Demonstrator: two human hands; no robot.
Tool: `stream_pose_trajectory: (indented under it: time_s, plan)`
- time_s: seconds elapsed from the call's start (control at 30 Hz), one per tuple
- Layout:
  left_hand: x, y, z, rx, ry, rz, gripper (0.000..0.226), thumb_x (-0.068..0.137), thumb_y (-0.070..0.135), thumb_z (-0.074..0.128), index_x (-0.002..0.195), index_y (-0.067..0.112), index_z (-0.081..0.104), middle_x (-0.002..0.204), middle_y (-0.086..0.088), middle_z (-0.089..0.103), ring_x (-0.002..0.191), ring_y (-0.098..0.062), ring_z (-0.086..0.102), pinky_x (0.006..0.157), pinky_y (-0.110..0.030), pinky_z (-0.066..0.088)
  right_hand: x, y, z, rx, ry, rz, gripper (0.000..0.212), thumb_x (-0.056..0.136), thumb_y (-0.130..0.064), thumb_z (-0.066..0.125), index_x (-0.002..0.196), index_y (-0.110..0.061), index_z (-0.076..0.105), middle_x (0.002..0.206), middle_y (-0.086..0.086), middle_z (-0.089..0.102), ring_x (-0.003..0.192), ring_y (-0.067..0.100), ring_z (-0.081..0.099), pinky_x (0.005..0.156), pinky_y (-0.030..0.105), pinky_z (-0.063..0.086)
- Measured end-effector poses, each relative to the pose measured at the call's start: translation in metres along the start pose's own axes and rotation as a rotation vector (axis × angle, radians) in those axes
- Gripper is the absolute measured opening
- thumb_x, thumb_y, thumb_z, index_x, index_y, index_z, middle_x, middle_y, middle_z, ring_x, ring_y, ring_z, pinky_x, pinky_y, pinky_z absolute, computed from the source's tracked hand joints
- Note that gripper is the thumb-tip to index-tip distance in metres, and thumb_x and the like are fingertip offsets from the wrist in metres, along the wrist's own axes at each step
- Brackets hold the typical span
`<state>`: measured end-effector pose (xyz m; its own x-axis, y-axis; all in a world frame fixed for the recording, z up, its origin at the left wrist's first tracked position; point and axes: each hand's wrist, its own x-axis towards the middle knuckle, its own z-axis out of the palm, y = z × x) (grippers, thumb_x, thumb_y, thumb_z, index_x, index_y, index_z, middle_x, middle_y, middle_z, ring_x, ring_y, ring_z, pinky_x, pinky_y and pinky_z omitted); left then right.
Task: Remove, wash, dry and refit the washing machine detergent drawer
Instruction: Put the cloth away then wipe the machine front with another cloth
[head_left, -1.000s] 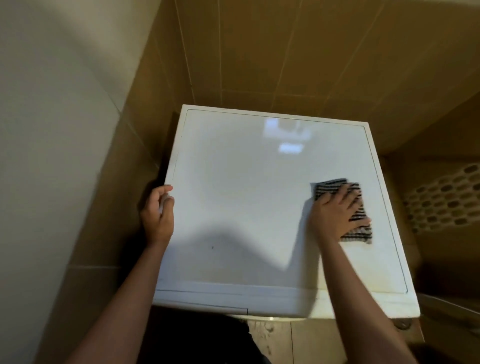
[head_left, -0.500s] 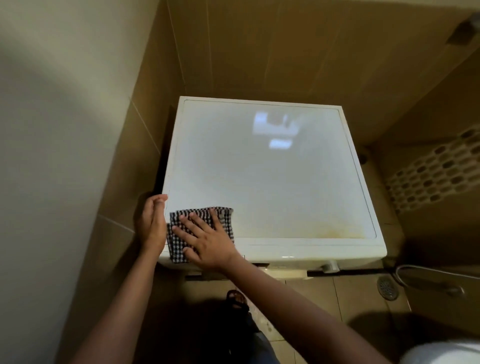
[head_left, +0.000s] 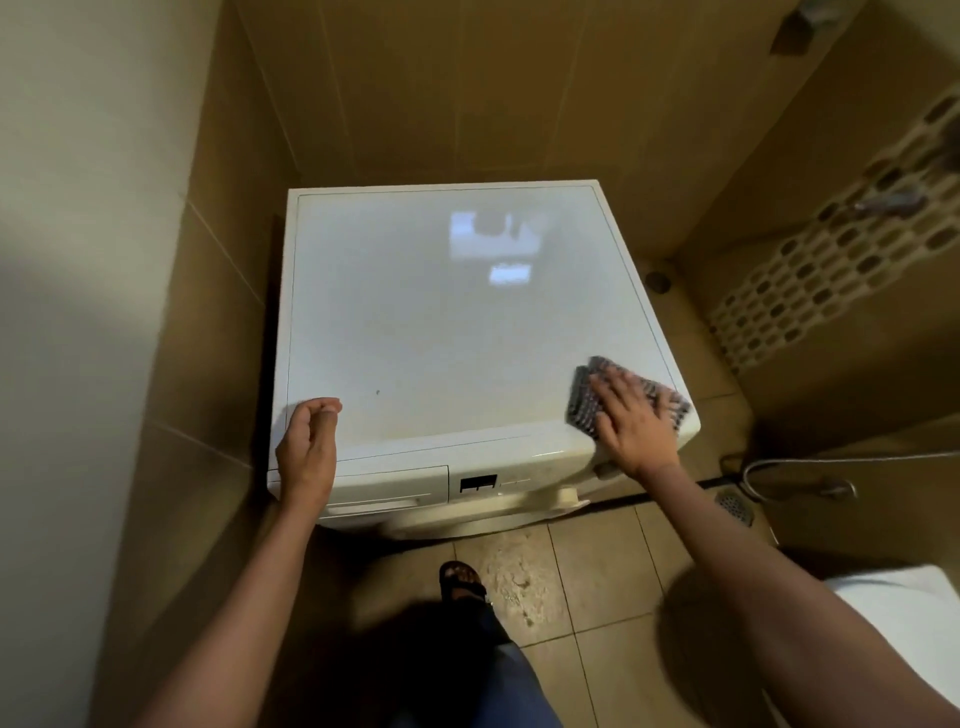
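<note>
Cloth (head_left: 584, 402) in a dark-and-light check is pressed flat against the front right corner of the washing machine (head_left: 441, 322) lid by the right hand (head_left: 631, 423). The fingers of that hand are held straight and slightly spread across the cloth, with nothing gripped; the far edge of the cloth is blurred. The left hand (head_left: 309, 447) is rested on the front left corner of the lid, its fingers loosely curled towards the thumb and nothing held in it. The detergent drawer (head_left: 384, 486) is seen in place, closed and flush in the front panel at the upper left, just under the left wrist and partly covered by it. A small dark display (head_left: 478, 483) is set just beside the drawer on its right. A pale reflection is shown on the glossy lid near the back. The machine is enclosed by tan tiled walls at the back and the left. On the tiled floor in front, a foot in a dark sandal (head_left: 462, 579) is placed. To the right of the machine, a metal hose (head_left: 789, 465) is looped near a floor drain (head_left: 732, 505), and a perforated panel (head_left: 831, 270) is seen further back.
</note>
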<state>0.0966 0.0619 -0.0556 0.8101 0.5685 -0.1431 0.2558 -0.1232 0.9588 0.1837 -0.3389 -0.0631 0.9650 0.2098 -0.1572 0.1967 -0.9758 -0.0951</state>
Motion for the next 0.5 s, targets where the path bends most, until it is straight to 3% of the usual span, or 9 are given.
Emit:
stream_pose_trajectory:
  time_s: [0.1,0.2,0.27,0.33,0.37,0.43,0.5]
  plan:
    - [-0.003,-0.002,0.002,-0.03,-0.013,0.004,0.018,0.095,0.022,0.051,0.089,0.033,0.064,0.1,0.009,0.067,0.104,-0.011,0.062,0.09,-0.021,0.043,-0.016,-0.001,0.009,0.223,0.128,0.45,0.059,0.096,-0.047,0.015,0.153,-0.031,0.017,0.161,-0.001,0.007,0.148,0.021,-0.001,0.111,0.056,-0.013]
    - [-0.005,-0.004,0.006,-0.036,-0.043,-0.002,0.02,0.095,0.022,0.053,0.086,0.036,0.063,0.1,0.009,0.068,0.103,-0.011,0.062,0.09,-0.022,0.045,-0.018,-0.066,0.011,0.464,0.181,0.699,0.07,0.097,-0.06,0.016,0.154,-0.022,0.005,0.161,0.01,-0.007,0.146,0.034,-0.013,0.111,0.061,-0.008]
    - [-0.006,-0.003,0.01,-0.03,-0.064,-0.015,0.019,0.097,0.022,0.053,0.087,0.036,0.063,0.101,0.007,0.068,0.105,-0.013,0.062,0.09,-0.022,0.045,-0.016,-0.123,0.007,0.582,0.124,0.713,0.104,0.073,-0.084,-0.007,0.153,-0.018,-0.007,0.159,0.013,-0.018,0.143,0.039,-0.019,0.109,0.063,-0.009]
    - [-0.005,0.001,0.013,-0.034,-0.073,-0.034,0.018,0.097,0.023,0.052,0.089,0.034,0.063,0.104,0.004,0.068,0.107,-0.017,0.062,0.093,-0.027,0.046,-0.018,-0.176,0.01,0.631,0.042,0.642,0.127,0.05,-0.093,-0.02,0.15,-0.016,-0.017,0.154,0.013,-0.03,0.14,0.04,-0.027,0.106,0.066,-0.013]
    - [-0.005,0.004,0.013,-0.035,-0.071,-0.042,0.016,0.098,0.024,0.052,0.089,0.033,0.063,0.105,0.003,0.068,0.108,-0.018,0.062,0.096,-0.03,0.046,-0.021,-0.2,0.014,0.624,-0.004,0.586,0.128,0.049,-0.095,-0.017,0.148,-0.015,-0.021,0.151,0.014,-0.035,0.137,0.04,-0.033,0.104,0.067,-0.016]
    - [-0.005,0.01,0.012,-0.036,-0.059,-0.05,0.014,0.097,0.026,0.052,0.09,0.032,0.063,0.107,0.002,0.068,0.108,-0.018,0.062,0.1,-0.037,0.047,-0.031,-0.238,0.023,0.579,-0.092,0.463,0.116,0.067,-0.091,0.009,0.145,-0.014,-0.027,0.145,0.014,-0.043,0.13,0.04,-0.041,0.101,0.066,-0.02]
    - [-0.003,0.016,0.01,-0.041,-0.044,-0.049,0.014,0.097,0.026,0.052,0.09,0.032,0.063,0.108,0.001,0.068,0.109,-0.019,0.061,0.101,-0.04,0.047,-0.038,-0.265,0.029,0.532,-0.125,0.369,0.102,0.087,-0.067,0.039,0.144,-0.015,-0.028,0.145,0.014,-0.042,0.129,0.039,-0.042,0.1,0.065,-0.023]
